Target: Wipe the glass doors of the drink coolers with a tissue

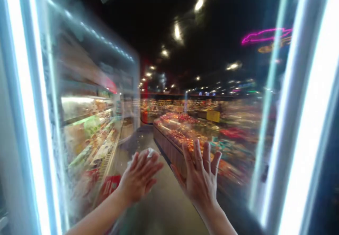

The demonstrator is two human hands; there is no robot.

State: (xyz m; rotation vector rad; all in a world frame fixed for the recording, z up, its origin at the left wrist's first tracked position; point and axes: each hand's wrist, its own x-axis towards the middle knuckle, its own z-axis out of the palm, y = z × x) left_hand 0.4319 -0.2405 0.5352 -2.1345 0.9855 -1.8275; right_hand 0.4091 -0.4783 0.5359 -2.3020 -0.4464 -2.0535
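My left hand (139,178) is raised in front of me, blurred, with its fingers close together over a crumpled white tissue-like piece (150,152). Bits of the white piece show past the fingertips and beside the hand; the rest is hidden behind it. To its right, my right hand (202,180) is held up with fingers spread and the palm turned away from me. Nothing shows in it. Whether either hand touches a clear surface, I cannot tell.
Bright upright light strips (25,104) (307,115) flank me on both sides. Beyond the left strip are lit shelves of goods (97,136) and a red panel (110,184). A long display stand (169,146) piled with goods borders the grey aisle floor (169,206). A yellow sign (213,116) stands above it.
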